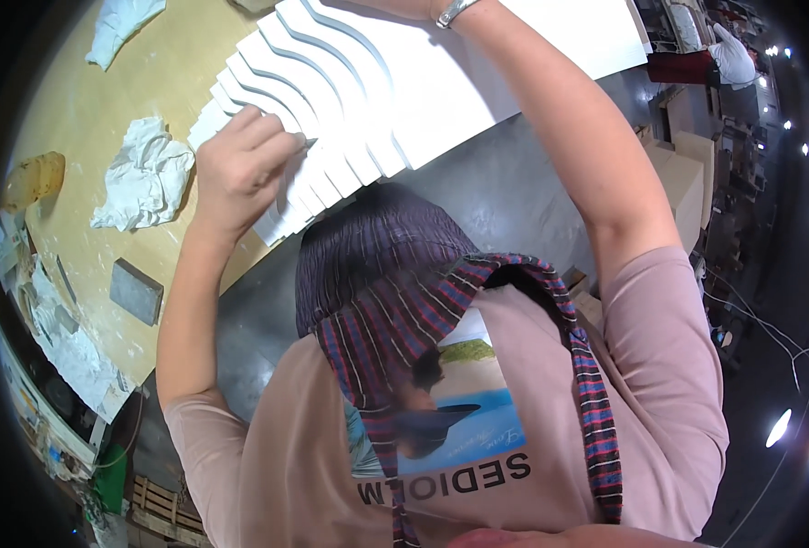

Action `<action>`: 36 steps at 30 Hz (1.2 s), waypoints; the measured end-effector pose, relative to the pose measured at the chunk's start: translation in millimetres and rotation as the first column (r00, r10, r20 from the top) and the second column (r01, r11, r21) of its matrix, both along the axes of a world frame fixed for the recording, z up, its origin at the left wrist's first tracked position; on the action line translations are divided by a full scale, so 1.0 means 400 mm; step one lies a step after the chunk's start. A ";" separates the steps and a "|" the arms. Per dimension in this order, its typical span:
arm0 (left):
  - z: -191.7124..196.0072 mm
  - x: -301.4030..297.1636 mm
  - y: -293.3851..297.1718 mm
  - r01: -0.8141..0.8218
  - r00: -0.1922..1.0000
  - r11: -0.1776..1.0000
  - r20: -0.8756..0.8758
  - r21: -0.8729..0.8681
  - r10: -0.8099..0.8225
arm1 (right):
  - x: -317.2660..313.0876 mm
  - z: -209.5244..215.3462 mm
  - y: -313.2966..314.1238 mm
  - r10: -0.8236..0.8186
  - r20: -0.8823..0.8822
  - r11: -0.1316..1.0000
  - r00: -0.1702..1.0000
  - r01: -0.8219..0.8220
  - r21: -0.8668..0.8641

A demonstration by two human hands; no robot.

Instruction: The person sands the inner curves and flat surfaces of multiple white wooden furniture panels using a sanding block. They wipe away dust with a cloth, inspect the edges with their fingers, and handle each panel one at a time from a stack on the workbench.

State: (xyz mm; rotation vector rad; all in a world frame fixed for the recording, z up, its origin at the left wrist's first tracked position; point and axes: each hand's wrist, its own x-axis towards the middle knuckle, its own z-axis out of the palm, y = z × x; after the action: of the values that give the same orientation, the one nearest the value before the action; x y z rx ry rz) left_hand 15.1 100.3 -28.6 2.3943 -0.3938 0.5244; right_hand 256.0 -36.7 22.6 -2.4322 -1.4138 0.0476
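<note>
Left hand (240, 169) curled, pinching a small tool against white stepped panel (404, 73); right hand mostly out of frame, state unclear; crumpled rag (144, 173) just left of left hand

Bright, even light; glaring lamps at right (fisheye edges bend, darken).

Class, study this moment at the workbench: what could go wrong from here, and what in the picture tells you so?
1. The left hand works a thin tool at the white stepped moulding's ends; a slip might chip one.
2. The moulding overhangs the table edge, steadied by the right hand alone; it might shift.
</note>
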 end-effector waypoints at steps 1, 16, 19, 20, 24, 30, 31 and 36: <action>0.002 -0.004 -0.002 0.056 0.997 0.997 -0.052 0.043 -0.054 | 0.000 -0.002 -0.005 0.004 -0.008 1.000 1.000 -0.004 0.018; -0.036 -0.067 -0.027 -0.029 0.979 0.966 -0.202 -0.258 -0.024 | 0.010 -0.004 -0.005 -0.029 0.027 1.000 0.999 0.029 0.003; -0.055 -0.037 -0.050 -0.558 0.753 0.578 -0.657 -0.596 0.049 | 0.005 0.000 -0.001 -0.031 0.026 0.998 0.999 0.032 -0.056; -0.065 -0.027 -0.062 -0.531 0.768 0.665 -0.630 -0.525 0.117 | 0.002 -0.006 -0.001 -0.003 0.011 1.000 1.000 0.003 0.011; -0.062 -0.015 -0.075 -0.534 0.749 0.676 -0.655 -0.508 0.099 | 0.007 -0.008 -0.005 -0.007 -0.007 1.000 1.000 0.007 0.018; -0.067 -0.016 -0.088 -0.556 0.764 0.524 -0.645 -0.645 0.017 | 0.006 -0.002 -0.006 0.030 -0.007 0.998 1.000 -0.030 0.059; -0.063 -0.023 -0.090 -0.588 0.736 0.465 -0.676 -0.662 -0.030 | 0.004 -0.002 -0.004 0.019 -0.007 0.999 1.000 -0.019 0.028; -0.061 -0.039 -0.103 -0.571 0.762 0.524 -0.645 -0.632 0.051 | 0.000 0.006 -0.007 0.004 -0.051 1.000 0.999 -0.005 -0.024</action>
State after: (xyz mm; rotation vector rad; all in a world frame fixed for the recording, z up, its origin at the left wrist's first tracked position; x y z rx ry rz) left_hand -0.5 59.1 -52.9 1.5522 0.5200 0.0671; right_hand 256.2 -39.5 24.9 -2.4294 -1.4049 0.1270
